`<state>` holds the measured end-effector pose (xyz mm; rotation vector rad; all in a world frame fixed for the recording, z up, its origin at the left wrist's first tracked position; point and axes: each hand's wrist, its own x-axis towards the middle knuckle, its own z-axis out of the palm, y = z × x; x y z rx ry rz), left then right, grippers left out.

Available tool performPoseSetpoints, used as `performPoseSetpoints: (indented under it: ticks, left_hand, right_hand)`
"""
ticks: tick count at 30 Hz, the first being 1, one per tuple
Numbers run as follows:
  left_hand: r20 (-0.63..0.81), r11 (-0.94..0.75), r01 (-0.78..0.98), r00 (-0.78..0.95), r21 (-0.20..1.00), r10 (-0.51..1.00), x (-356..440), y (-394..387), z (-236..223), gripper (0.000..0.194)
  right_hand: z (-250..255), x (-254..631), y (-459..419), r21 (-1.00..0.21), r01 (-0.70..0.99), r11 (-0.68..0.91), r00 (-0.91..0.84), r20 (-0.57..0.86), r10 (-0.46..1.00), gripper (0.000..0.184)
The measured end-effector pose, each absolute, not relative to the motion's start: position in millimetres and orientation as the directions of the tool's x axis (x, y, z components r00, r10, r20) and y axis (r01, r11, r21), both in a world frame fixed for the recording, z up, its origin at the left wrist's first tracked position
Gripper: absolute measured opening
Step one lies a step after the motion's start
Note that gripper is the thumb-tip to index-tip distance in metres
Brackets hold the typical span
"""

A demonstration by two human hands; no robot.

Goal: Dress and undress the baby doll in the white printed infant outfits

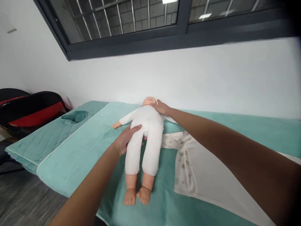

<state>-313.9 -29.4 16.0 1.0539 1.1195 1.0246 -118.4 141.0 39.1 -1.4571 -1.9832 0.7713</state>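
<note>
A baby doll (147, 131) with a white cloth body and bare plastic feet lies on its back on a teal blanket (82, 147). My left hand (125, 138) wraps round the doll's hip and upper thigh, thumb across the top. My right hand (161, 107) cups the doll at its neck and shoulder, just below the head (149, 101). A white patterned baby garment (199, 169) lies spread open right of the doll, partly under my right forearm.
A teal-covered table (258, 128) stands against a white wall beneath a dark-framed window (164, 34). A small bunched teal cloth (76, 116) sits at the far left of the table. Black and red chairs (30, 110) stand left. The table's near edge drops to grey floor (23, 204).
</note>
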Motion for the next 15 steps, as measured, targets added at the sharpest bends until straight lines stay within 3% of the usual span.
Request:
performPoseSetpoints:
  ticks: [4,8,11,15]
  left_hand:
    - [-0.116,0.141,-0.159,0.154,0.977,0.981,-266,-67,54,0.058]
    - [-0.065,0.107,-0.203,0.205,0.973,0.977,-201,-105,73,0.062]
    - [-0.077,0.134,-0.225,0.245,0.965,0.966,-153,-132,67,0.065]
    - [-0.133,0.200,-0.243,0.269,0.949,0.954,-97,-161,41,0.070]
  right_hand:
    - [80,-76,103,-0.771,0.578,0.266,-0.258,0.137,0.956,0.089]
    - [112,-9,61,-0.739,0.603,0.301,-0.217,0.211,0.953,0.078]
    - [119,47,27,-0.672,0.680,0.292,-0.194,0.219,0.956,0.071]
    - [100,107,-15,-0.591,0.784,0.188,-0.156,0.106,0.982,0.072]
